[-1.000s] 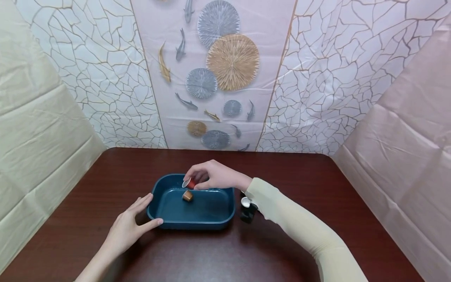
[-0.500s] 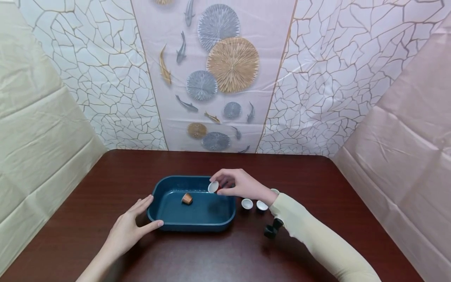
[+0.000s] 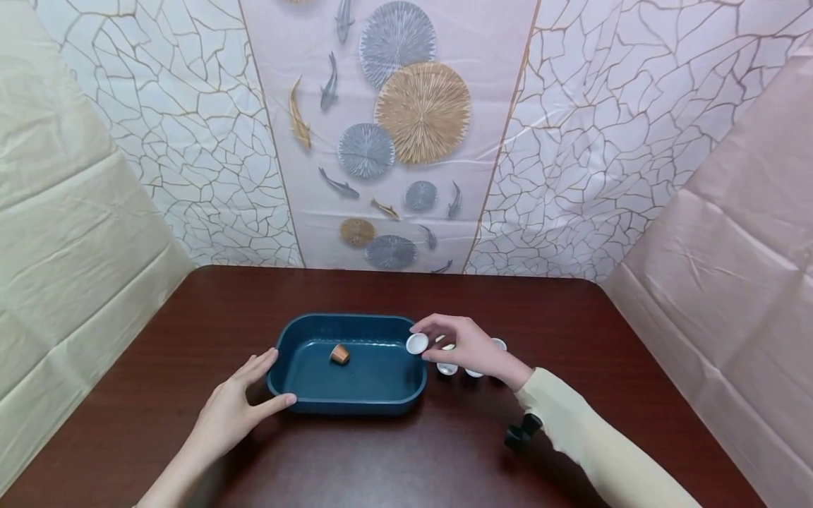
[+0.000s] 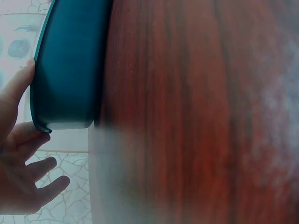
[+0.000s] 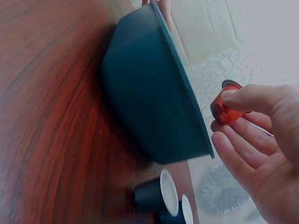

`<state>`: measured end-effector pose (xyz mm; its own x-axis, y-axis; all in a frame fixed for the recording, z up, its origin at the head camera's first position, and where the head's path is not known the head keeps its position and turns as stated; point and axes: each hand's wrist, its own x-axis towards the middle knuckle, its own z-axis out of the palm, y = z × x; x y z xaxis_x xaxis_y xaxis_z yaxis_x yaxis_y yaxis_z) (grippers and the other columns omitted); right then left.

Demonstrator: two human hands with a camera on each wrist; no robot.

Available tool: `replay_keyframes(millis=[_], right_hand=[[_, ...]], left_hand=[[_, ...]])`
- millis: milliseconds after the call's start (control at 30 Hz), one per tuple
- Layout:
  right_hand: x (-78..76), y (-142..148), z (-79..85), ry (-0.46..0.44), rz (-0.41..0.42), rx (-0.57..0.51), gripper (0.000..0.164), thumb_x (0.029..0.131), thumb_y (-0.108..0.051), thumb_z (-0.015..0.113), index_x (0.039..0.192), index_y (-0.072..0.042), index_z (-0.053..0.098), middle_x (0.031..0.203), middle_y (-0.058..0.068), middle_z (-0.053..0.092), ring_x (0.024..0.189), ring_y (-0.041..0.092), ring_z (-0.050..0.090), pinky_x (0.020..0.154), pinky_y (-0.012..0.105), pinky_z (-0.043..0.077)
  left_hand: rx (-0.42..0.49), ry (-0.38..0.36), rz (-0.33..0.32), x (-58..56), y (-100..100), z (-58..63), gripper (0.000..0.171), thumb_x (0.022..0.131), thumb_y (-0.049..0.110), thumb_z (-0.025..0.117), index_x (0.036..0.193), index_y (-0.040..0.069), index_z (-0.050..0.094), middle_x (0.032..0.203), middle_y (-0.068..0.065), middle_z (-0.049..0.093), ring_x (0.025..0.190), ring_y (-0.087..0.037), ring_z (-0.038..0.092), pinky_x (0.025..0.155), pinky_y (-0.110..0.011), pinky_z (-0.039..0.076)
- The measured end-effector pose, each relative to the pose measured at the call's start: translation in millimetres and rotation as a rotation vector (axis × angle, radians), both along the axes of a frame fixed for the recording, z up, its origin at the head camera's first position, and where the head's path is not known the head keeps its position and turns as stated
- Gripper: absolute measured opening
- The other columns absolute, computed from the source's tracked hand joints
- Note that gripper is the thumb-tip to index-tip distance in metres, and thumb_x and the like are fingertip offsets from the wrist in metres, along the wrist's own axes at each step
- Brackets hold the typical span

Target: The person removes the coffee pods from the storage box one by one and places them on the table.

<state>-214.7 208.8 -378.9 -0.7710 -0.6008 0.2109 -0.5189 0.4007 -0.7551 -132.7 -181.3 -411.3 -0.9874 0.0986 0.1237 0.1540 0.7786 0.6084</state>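
A red coffee capsule (image 5: 226,103) is pinched between the thumb and fingers of my right hand (image 3: 466,346). Its pale lid faces the head camera, just above the right rim of a blue tray (image 3: 356,408). My left hand (image 3: 231,406) rests against the tray's left end. The thumb touches the front left corner and the fingertips touch the left rim, with the other fingers spread loosely in the left wrist view. Inside the tray a copper-coloured capsule (image 3: 340,354) lies on its side.
Right of the tray, partly behind my right hand, several dark capsules with white lids stand on the table, among them a front capsule (image 5: 154,192). The dark wooden table (image 3: 381,458) meets a patterned cloth backdrop (image 3: 387,141). A black wrist mount (image 3: 524,432) hangs below the right sleeve.
My right hand has moved right across the tray with the red capsule, from its back left part to above the right rim. The left hand and tray stay where they were.
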Motion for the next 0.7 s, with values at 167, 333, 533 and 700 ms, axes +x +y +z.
replay_keyframes(millis=[167,333,533,700], right_hand=[[7.5,15,1.0,-0.012,-0.064,0.004,0.044,0.086,-0.011,0.076,0.128,-0.010,0.064,0.117,0.002,0.071,0.101,0.014,0.068,0.085,0.035,0.059],[13.3,30,2.0,0.003,-0.104,0.009,0.042,0.086,-0.009,0.076,0.126,-0.017,0.065,0.118,0.001,0.070,0.103,0.020,0.068,0.087,0.035,0.058],[18.7,47,0.7,-0.012,-0.146,0.005,0.041,0.086,-0.011,0.077,0.124,-0.013,0.065,0.117,0.001,0.070,0.102,0.020,0.069,0.086,0.036,0.058],[17.4,63,0.2,0.012,-0.182,-0.003,0.039,0.085,-0.010,0.077,0.122,-0.015,0.066,0.116,0.002,0.071,0.099,0.015,0.070,0.087,0.033,0.058]], left_hand=[[-0.004,-0.002,0.003,0.2,0,0.5,0.089,0.080,0.055,0.076,0.151,0.016,0.042,0.156,-0.014,0.043,0.146,-0.042,0.034,0.101,-0.071,0.039],[0.001,0.008,-0.003,1.8,-1,1.0,0.088,0.080,0.058,0.074,0.151,0.017,0.043,0.156,-0.011,0.043,0.146,-0.041,0.034,0.101,-0.070,0.039],[0.004,0.012,-0.005,1.7,-1,1.4,0.088,0.080,0.059,0.074,0.151,0.017,0.043,0.156,-0.011,0.043,0.146,-0.041,0.034,0.101,-0.070,0.039],[0.001,0.012,-0.005,1.7,-2,1.4,0.088,0.080,0.058,0.074,0.151,0.017,0.043,0.156,-0.011,0.043,0.146,-0.041,0.034,0.101,-0.070,0.039]])
